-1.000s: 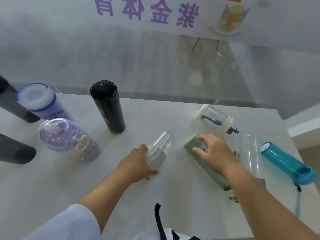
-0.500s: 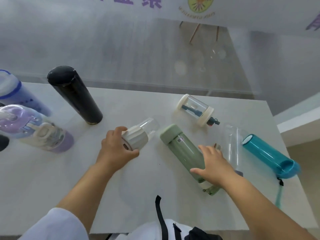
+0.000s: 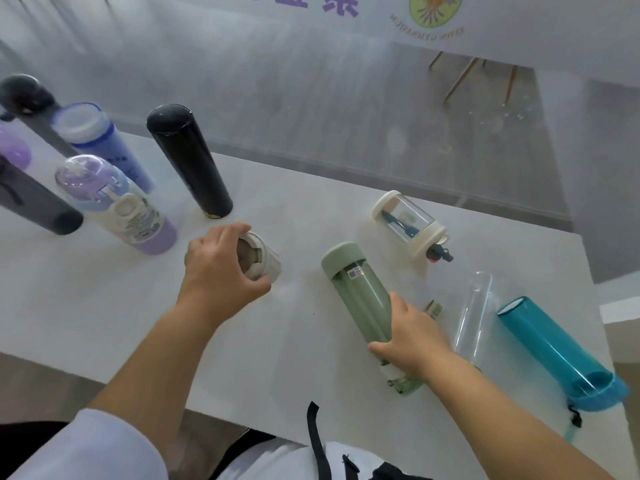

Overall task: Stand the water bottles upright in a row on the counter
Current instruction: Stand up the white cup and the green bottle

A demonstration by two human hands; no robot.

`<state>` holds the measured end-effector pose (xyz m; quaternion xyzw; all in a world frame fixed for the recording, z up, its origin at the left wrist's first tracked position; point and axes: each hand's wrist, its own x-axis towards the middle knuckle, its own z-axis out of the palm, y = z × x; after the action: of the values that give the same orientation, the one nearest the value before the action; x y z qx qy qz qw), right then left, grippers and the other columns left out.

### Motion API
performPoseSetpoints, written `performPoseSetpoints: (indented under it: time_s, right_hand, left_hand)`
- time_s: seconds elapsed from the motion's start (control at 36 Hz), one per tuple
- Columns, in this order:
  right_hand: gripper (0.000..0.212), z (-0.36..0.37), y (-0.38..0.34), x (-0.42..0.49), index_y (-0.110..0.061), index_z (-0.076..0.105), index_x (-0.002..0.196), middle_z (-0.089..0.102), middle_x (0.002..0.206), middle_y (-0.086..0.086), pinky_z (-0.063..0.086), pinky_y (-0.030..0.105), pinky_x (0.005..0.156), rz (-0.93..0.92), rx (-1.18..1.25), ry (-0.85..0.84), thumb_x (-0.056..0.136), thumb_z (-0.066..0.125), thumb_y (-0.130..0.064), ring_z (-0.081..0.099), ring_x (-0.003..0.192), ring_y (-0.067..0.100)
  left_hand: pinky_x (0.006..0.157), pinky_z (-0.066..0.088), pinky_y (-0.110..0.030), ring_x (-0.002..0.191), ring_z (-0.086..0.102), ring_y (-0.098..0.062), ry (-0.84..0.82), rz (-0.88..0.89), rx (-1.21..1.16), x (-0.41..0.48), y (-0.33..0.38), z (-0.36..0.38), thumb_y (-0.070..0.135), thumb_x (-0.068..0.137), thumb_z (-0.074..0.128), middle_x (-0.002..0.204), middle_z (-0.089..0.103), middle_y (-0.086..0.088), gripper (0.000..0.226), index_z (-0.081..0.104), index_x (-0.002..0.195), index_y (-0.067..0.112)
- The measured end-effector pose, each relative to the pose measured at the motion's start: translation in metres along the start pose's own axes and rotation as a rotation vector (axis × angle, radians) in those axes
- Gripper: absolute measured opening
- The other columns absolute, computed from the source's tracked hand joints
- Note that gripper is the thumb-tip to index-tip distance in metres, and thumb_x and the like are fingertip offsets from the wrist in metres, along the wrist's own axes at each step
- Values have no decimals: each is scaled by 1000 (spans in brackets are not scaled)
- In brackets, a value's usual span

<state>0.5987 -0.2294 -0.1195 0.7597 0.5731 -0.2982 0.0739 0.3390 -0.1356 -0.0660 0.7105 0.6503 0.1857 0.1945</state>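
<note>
Tipped upright since, clear bottle (image 3: 267, 263) sits gripped in my left hand (image 3: 218, 271); right hand (image 3: 414, 336) clasps near end of green bottle (image 3: 360, 296), probably light, slick.

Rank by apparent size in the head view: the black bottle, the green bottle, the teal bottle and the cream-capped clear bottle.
Largest: teal bottle and green bottle, too alike to rank.
Then: black bottle, though it stands farther away.
Smallest: cream-capped clear bottle.

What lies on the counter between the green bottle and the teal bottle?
A clear bottle lies there on its side, between the green bottle and the teal bottle, as the head view shows.
</note>
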Motion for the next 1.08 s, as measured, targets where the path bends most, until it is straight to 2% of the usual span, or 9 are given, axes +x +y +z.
performPoseSetpoints:
  time_s: [0.11, 0.22, 0.28, 0.56, 0.67, 0.81, 0.92, 0.97, 1.08]
  right_hand:
    - [102, -9, -6, 0, -32, -3, 147, 53, 124, 8, 49, 38, 84, -24, 5, -38, 72, 62, -55, 56, 105, 28]
    - [91, -24, -23, -3, -53, -9, 140, 57, 85, 1, 46, 29, 64, -98, 169, -115, 79, 58, -54, 55, 72, 16]
    - [79, -26, -32, -3, -59, -2, 138, 52, 73, -3, 46, 29, 65, -133, 215, -126, 82, 53, -55, 53, 69, 15]
    - [74, 11, -72, 6, -57, -9, 138, 41, 112, 13, 48, 37, 82, -49, 74, -114, 85, 42, -63, 55, 87, 29]
    - [70, 16, -76, 8, -55, -11, 139, 42, 112, 14, 45, 35, 73, -106, 56, -103, 88, 36, -64, 51, 79, 26]
    - [49, 3, -67, 15, -53, 3, 141, 51, 97, 7, 43, 36, 71, -210, -65, -59, 96, 22, -51, 53, 85, 28]
    - [62, -9, -61, 15, -43, 16, 145, 37, 125, 10, 35, 34, 79, -338, -248, 82, 93, 39, -18, 38, 111, 29]
    - [79, -15, -62, 17, -41, 16, 144, 17, 147, 11, 32, 40, 98, -443, -385, 47, 81, 46, -3, 20, 131, 35]
    - [88, -18, -66, 26, -40, 9, 146, -8, 158, 4, 1, 50, 115, -624, -590, -39, 79, 49, 3, -8, 143, 36]
  left_hand:
    - [94, 41, -45, 102, 47, -35, 3, -3, 48, -1, -5, -8, 29, 57, 80, 118, 55, -7, 73, 50, 122, 21]
    - [92, 41, -45, 99, 49, -36, -15, 19, 69, 3, -10, -12, 29, 57, 79, 120, 55, -6, 71, 51, 121, 22]
    - [92, 39, -44, 99, 48, -35, -32, 34, 82, 5, -11, -13, 28, 57, 79, 121, 54, -5, 69, 52, 121, 23]
    - [93, 36, -44, 112, 46, -35, -69, 123, 89, 7, -18, -14, 27, 60, 77, 128, 50, -2, 64, 54, 120, 24]
    - [100, 36, -47, 117, 44, -36, -65, 135, 47, 6, -18, -10, 35, 60, 66, 133, 45, -9, 65, 56, 124, 26]
    - [106, 28, -40, 125, 39, -32, -103, 185, 18, 10, -18, -7, 23, 67, 77, 139, 42, -6, 72, 47, 133, 21]
    - [108, 29, -40, 127, 38, -31, -128, 231, 10, 13, -18, -6, 19, 65, 78, 143, 41, -4, 70, 50, 129, 17]
    - [105, 34, -41, 124, 39, -33, -136, 255, -4, 14, -20, -5, 14, 64, 78, 141, 41, -5, 68, 52, 127, 17]
    - [101, 37, -38, 122, 39, -34, -122, 263, -22, 15, -24, -6, 9, 62, 77, 139, 43, -7, 67, 55, 125, 16]
